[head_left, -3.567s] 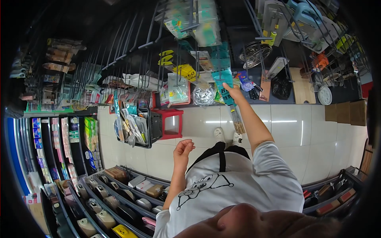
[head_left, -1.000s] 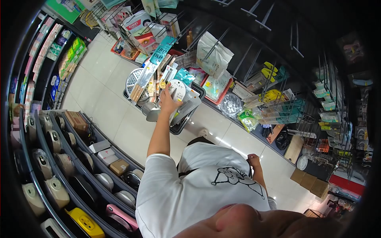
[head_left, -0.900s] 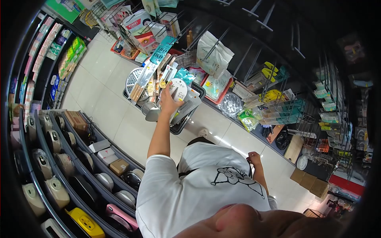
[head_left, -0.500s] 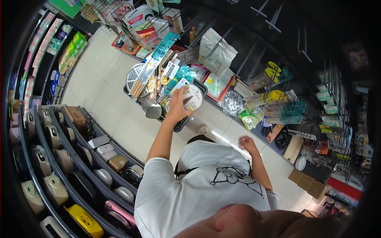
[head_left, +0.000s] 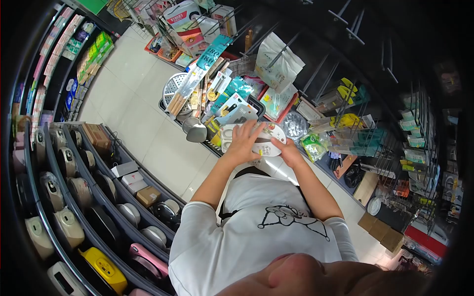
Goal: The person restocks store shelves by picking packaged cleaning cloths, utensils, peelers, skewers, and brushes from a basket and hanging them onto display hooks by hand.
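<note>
Both hands are on a white carded scissors-like package (head_left: 270,132), whose contents I cannot make out for certain, just above the near edge of the basket. My left hand (head_left: 243,143) spreads its fingers over the package's left part and grips it. On the right end, my right hand (head_left: 290,151) pinches the card with thumb and fingers. Beyond them, the black shopping basket (head_left: 257,104) is heaped with goods: a teal-topped skewer pack (head_left: 197,75), a round perforated metal plate (head_left: 174,89), a metal ladle (head_left: 196,132) and a blue-grey carded pack (head_left: 237,109).
A low shelf along the far side holds a red tray (head_left: 286,109), a clear-wrapped round item (head_left: 295,124) and a green packet (head_left: 314,147). Hooks with hanging packs rise above it. At the lower left, shelves carry rice cookers (head_left: 69,228) and a yellow appliance (head_left: 103,269).
The white package has been lifted out of the basket by my left hand and brought closer to my body. My right hand has come up from my side and taken its right end.
</note>
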A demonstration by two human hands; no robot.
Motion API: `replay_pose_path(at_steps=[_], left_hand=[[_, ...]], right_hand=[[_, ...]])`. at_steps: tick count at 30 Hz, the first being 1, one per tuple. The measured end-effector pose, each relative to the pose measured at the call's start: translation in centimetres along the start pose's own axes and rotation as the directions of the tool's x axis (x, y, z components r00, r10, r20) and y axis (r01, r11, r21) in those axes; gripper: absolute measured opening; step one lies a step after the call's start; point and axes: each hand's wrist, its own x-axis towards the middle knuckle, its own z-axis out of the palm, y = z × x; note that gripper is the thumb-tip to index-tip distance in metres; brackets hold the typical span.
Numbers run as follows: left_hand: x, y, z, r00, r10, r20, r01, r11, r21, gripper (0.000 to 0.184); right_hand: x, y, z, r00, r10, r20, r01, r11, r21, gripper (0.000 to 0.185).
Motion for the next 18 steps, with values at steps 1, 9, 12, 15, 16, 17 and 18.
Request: replay_pose_path(at_steps=[1,9,12,15,16,17,18], left_hand=[[0.1,0.1,-0.7,1.0,0.0,0.008,0.0,1.0,-0.004,0.112],[1.7,-5.3,-0.9,0.811,-0.509,-0.29,0.178,0.686,-0.705,0.073],[2.8,-4.4,-1.1,0.85,-0.507,-0.144,0.091,0.409,-0.908,0.053],[3.5,-2.3,-1.3,0.877,-0.48,0.034,0.12,0.148,-0.982,0.04],[3.6,-1.3,-1.2,0.886,-0.46,0.057,0.122,0.113,-0.986,0.039],[3.6,-0.2,-1.0,0.896,-0.437,0.081,0.127,0.078,-0.989,0.038],[3.7,1.4,-1.1,0.911,-0.402,0.091,0.126,0.062,-0.99,0.034]], right_hand=[[-0.2,0.1,-0.4,1.0,0.006,-0.005,-0.006,1.0,0.004,0.048],[-3.1,-2.4,-3.3,0.992,-0.058,-0.113,0.107,0.864,0.491,0.036],[-4.8,-2.4,-4.5,0.985,-0.144,-0.094,0.172,0.804,0.568,0.041],[-7.3,-2.2,-6.4,0.975,-0.179,-0.132,0.222,0.796,0.563,0.04],[-8.4,-2.3,-7.1,0.968,-0.194,-0.159,0.25,0.782,0.571,0.04],[-9.6,-2.3,-7.7,0.962,-0.2,-0.187,0.272,0.767,0.581,0.041],[-10.8,-2.1,-8.5,0.954,-0.205,-0.218,0.296,0.751,0.59,0.041]])
